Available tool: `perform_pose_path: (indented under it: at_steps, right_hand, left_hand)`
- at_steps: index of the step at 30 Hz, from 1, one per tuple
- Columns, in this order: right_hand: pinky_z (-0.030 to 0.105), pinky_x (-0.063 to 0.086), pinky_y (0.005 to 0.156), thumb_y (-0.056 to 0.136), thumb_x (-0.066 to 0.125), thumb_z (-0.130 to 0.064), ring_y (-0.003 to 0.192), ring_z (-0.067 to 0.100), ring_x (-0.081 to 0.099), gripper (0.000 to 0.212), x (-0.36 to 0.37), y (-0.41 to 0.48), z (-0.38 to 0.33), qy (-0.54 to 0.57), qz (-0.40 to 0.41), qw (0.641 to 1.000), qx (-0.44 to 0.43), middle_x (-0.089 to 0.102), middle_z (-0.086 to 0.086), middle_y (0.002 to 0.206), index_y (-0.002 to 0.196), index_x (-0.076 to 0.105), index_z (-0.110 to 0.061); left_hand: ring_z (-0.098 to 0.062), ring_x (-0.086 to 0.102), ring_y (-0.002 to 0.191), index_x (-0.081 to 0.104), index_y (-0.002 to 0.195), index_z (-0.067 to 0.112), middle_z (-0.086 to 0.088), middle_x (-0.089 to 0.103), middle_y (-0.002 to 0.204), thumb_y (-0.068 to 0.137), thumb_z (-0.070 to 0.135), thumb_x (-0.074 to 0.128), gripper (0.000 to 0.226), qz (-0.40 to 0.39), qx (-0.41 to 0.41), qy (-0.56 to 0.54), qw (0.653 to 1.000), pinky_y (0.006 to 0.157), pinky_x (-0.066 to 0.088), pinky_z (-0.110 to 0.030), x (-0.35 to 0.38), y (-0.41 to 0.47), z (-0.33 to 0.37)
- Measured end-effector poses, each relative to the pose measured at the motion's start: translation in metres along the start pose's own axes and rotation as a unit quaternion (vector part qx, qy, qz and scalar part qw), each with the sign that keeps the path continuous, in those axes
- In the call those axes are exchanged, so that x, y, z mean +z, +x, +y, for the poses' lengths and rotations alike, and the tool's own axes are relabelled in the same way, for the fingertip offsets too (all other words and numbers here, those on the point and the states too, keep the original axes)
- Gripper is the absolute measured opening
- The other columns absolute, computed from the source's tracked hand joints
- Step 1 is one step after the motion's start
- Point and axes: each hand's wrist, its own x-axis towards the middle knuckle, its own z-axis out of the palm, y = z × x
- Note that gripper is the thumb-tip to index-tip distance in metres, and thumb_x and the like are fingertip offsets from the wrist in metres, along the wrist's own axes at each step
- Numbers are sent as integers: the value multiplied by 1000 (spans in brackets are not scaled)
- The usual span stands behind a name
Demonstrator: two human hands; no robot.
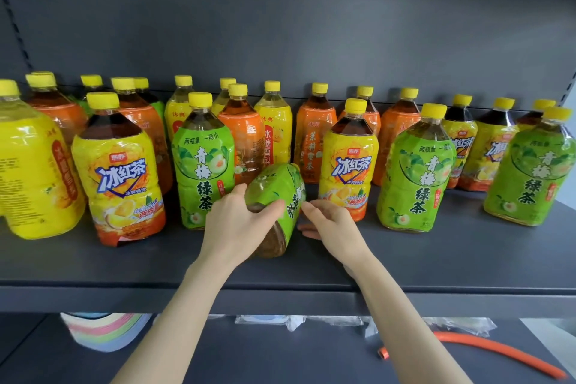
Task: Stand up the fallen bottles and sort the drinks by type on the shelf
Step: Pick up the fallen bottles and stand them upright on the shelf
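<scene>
A fallen green-labelled plastic bottle [277, 187] of brown tea is seen lying on its side near the middle of the dark grey metal shelf [436, 259], its base turned towards the camera and its top hidden behind it; it is gripped by the left hand [237, 223], whose thumb is laid across the label while the fingers are curled over the bottle's left side; the right hand [330, 224] is held loosely spread just beside the bottle's right flank, fingers nearly straight, nothing being held; whether its fingertips touch the label cannot be told. The bottle is flanked by an upright green-labelled bottle [202, 165] on the left and an upright yellow-labelled iced-tea bottle [349, 165] on the right; orange-labelled bottles [243, 140] are ranged behind, each capped in yellow. On the lower shelf [280, 358] a stack of pastel sheets [106, 330] and an orange hose [498, 349] are seen.
</scene>
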Motion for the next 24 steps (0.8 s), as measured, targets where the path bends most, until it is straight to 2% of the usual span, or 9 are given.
perform_pose_path:
  at_steps: [3,4,7,11,15,18,20,22,24]
  right_hand:
    - [30,58,81,98,51,-24,86,17,68,28,6,-2,-8,84,-49,995,18,69,4,98,118,56,-5]
    - [32,58,82,98,52,-22,88,17,69,25,7,-3,-9,114,-63,991,13,71,4,99,118,56,-7]
    - [33,59,79,96,53,-14,94,13,69,20,12,-10,-12,159,-83,983,-41,73,-6,100,113,56,-25]
    - [23,55,74,94,54,-4,95,7,69,40,18,-15,-18,154,-66,976,-138,69,-8,110,123,48,-31]
    - [20,54,76,91,57,0,100,6,67,54,15,-15,-17,138,-26,971,-191,64,-9,117,130,40,-33]
    - [23,53,83,87,67,-10,118,17,59,67,10,-14,-14,106,11,972,-210,60,-6,128,141,33,-31]
    - [19,51,85,84,69,-10,113,13,59,71,5,-15,-16,64,29,972,-225,58,-11,128,143,34,-30]
    - [12,49,79,84,69,-5,103,1,60,72,1,-18,-20,35,31,970,-239,58,-15,125,144,36,-26]
    - [10,50,73,84,69,-2,99,-6,59,72,-2,-19,-22,11,32,968,-250,58,-27,118,143,37,-28]
  left_hand:
    - [-8,61,101,49,133,20,8,65,109,64,63,60,82,-4,-7,-102,995,86,50,-27,-5,-11,-16]
    - [-3,60,101,44,137,21,11,63,113,63,62,62,87,-7,-1,-129,992,86,49,-22,-6,-16,-20]
    - [12,58,96,43,130,31,23,58,110,61,56,68,78,-19,27,-217,976,72,46,-6,-11,-26,-28]
    - [12,56,102,39,131,32,31,58,110,69,40,71,70,-60,40,-266,961,76,44,-4,-17,-29,-38]
    - [8,52,114,35,137,35,28,56,122,76,36,75,73,-120,53,-267,955,90,45,-12,-20,-23,-42]
    - [8,49,120,33,139,37,31,52,126,76,43,75,76,-151,61,-255,953,102,42,-24,-15,-15,-44]
    - [4,43,127,30,139,45,26,46,138,72,50,73,80,-166,74,-232,956,109,37,-32,-10,-10,-47]
    - [3,41,130,26,136,52,23,43,142,70,51,72,81,-184,84,-218,955,111,35,-36,-4,-8,-48]
    - [2,39,131,23,142,47,23,42,143,71,53,71,86,-196,93,-202,955,112,34,-37,0,-4,-49]
